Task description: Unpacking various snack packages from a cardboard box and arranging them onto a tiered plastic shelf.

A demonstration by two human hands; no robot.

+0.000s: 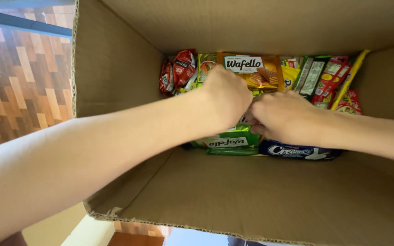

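Head view looks down into a big cardboard box (115,68) full of snack packs. Both hands meet in the middle, deep in the box. The left hand (226,95) and the right hand (283,116) are curled over the packs, fingers tucked down, but I cannot tell what they grip. A green wafer pack (229,139) lies just under them. A blue cookie pack (297,151) sits beside it. An orange wafer pack (251,68) lies behind the hands. Red packs (178,70) sit at the far left corner. Outside is a wood floor (19,82).
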